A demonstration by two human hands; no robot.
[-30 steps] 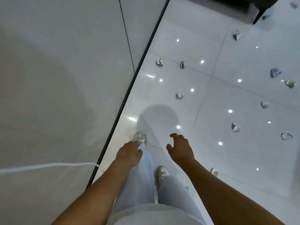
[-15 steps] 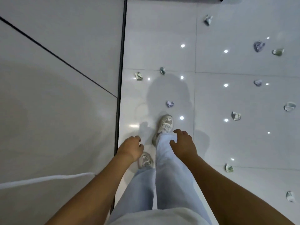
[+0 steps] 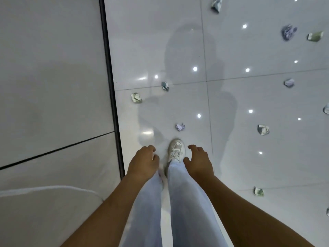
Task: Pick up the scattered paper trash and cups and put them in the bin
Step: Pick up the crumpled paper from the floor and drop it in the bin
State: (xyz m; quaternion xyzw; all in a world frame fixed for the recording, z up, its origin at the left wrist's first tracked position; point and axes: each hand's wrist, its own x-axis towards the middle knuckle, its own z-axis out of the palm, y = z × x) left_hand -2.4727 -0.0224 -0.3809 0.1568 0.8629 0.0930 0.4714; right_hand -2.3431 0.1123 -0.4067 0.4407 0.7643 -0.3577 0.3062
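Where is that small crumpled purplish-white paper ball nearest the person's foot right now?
In the head view, the small crumpled purplish-white paper ball lies on the glossy white tiled floor, just ahead of the white sneaker, near centre frame.

A glossy white tiled floor fills the right of the view, its large square tiles parted by thin dark grout lines. Small round ceiling lights reflect off it as bright dots, and a soft shadow lies across the middle tiles. On the left stands a pale grey panelled wall, edged at its foot by a dark strip. A thin white cord runs across the lower wall.
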